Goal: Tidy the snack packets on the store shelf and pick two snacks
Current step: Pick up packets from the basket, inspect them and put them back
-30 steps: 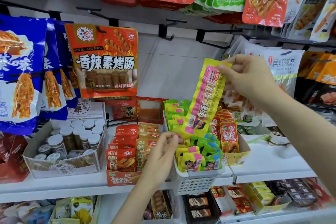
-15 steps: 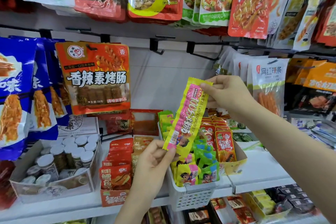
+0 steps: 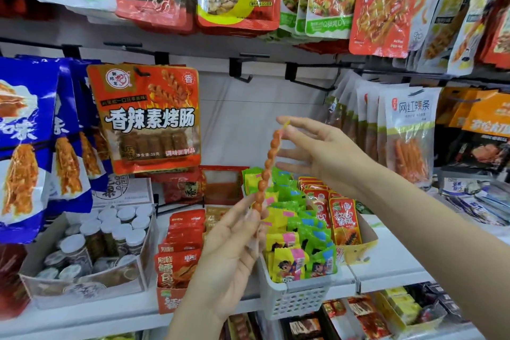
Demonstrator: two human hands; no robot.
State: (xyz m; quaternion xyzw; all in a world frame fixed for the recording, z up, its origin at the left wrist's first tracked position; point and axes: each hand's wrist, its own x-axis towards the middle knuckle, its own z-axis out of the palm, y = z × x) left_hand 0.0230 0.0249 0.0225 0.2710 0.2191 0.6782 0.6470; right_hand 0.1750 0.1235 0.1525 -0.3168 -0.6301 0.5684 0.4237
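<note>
Snack packet [image 3: 267, 171], long and thin, seen edge-on from my head view: a string of orange-brown lumps inside a yellow-edged wrapper, held up in front of the shelf, tilted so its top leans right.

Right hand [image 3: 320, 152] pinches the packet's top end between thumb and forefinger; the other fingers are spread and straight, pointing left.

Left hand [image 3: 234, 246] holds the bottom end, fingers pointing up and lightly curled round the wrapper's lower tail. Whether the thumb presses on it I cannot tell.

Behind and below the packet stands a white basket [image 3: 298, 301] on the white shelf [image 3: 392, 270], packed with yellow and green small packets [image 3: 289, 259]. Just right of it, a cardboard tray with red sachets [image 3: 343, 225]. Left of the basket, an orange box of red packets [image 3: 182, 240]; further left, a carton of white-lidded jars [image 3: 116, 232].

On hooks behind: an orange bag [image 3: 146, 119] left of the hands, blue bags [image 3: 27, 146] at far left, pale bags [image 3: 408, 132] at right. More bags hang along the top row.
</note>
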